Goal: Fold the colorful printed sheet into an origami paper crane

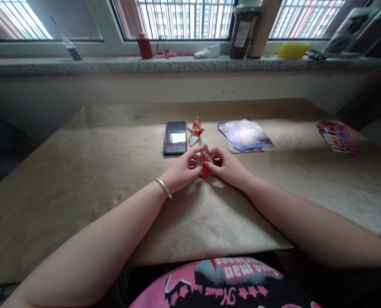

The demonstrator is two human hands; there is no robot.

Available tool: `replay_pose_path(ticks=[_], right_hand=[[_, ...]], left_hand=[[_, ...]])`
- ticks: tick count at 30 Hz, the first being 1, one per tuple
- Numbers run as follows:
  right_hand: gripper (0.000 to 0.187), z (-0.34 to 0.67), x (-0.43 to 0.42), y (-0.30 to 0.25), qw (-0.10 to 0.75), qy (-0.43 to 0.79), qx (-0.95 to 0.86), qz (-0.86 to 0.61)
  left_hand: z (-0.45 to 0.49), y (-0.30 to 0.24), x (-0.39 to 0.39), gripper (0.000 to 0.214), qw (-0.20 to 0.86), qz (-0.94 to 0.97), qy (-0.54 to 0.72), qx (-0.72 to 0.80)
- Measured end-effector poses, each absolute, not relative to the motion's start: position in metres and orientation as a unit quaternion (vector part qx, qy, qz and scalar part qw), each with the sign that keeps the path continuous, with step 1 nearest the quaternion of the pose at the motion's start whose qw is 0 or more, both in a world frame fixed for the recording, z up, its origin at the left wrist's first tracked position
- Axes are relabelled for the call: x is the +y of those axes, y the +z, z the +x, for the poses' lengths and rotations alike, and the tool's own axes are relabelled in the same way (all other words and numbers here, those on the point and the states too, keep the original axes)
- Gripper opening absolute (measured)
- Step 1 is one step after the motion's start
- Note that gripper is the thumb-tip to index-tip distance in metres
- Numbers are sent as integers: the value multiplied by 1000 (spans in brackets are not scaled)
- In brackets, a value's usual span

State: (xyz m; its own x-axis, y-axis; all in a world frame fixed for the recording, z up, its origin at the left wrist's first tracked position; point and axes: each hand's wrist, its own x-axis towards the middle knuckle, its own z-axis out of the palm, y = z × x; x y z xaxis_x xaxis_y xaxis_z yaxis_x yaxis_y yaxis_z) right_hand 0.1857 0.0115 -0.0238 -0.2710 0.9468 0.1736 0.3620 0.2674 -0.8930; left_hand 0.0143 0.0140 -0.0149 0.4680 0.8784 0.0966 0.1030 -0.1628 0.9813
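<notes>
A small folded piece of red printed paper (205, 161) sits between both hands above the brown table cover (97, 171). My left hand (181, 170) pinches its left side with curled fingers; a silver bangle is on that wrist. My right hand (226, 164) grips its right side, fingers closed around it. Just beyond the hands stands a finished folded red-and-white paper figure (196, 129).
A dark phone (175, 137) lies flat left of the paper figure. A stack of printed sheets (245, 135) lies to the right, another colourful sheet (336, 136) at the far right. The windowsill (177, 64) holds a red cup, a dark container and a yellow object.
</notes>
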Motion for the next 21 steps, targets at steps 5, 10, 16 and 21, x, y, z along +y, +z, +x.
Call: replay_pose_path(ticks=[5, 10, 16, 21], right_hand=[[22, 189, 14, -22, 358, 321, -731, -485], [23, 191, 13, -17, 327, 321, -737, -496], [14, 191, 15, -16, 324, 305, -741, -503], [16, 190, 18, -18, 337, 318, -728, -505]], left_hand=[[15, -16, 16, 53, 562, 648, 365, 363], [15, -14, 15, 47, 560, 633, 376, 380], [13, -18, 16, 29, 515, 662, 373, 397], [11, -17, 14, 18, 387, 738, 337, 438]])
